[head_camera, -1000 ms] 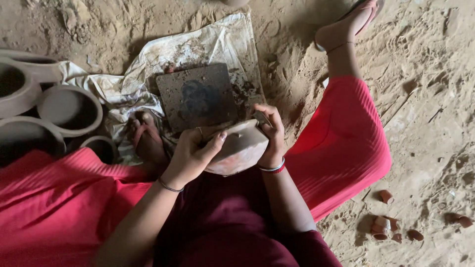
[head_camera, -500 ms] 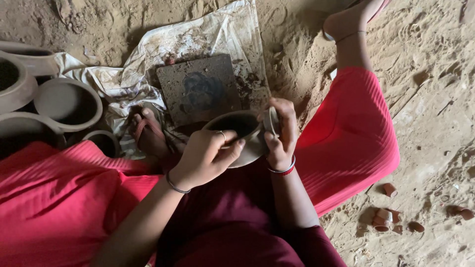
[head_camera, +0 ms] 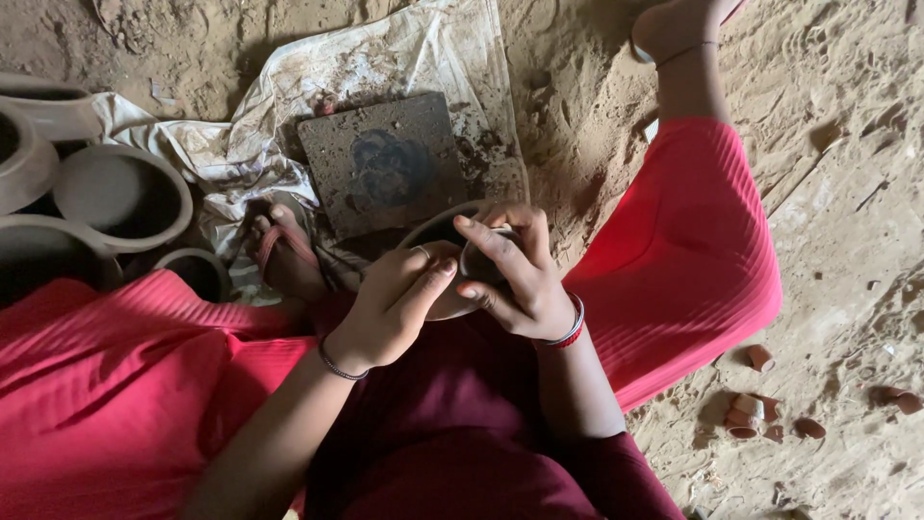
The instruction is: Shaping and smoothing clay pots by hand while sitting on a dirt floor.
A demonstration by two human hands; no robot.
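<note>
Currently the left hand [head_camera: 390, 303] and right hand [head_camera: 515, 274] both grasp a small unfired clay bowl [head_camera: 445, 265], held over the lap, near the dark slab [head_camera: 385, 164]. Excess finger pressure could likely dent or crack its soft rim.

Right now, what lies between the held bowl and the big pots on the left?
In the head view, a sandalled foot lies between the bowl and the pots.
</note>
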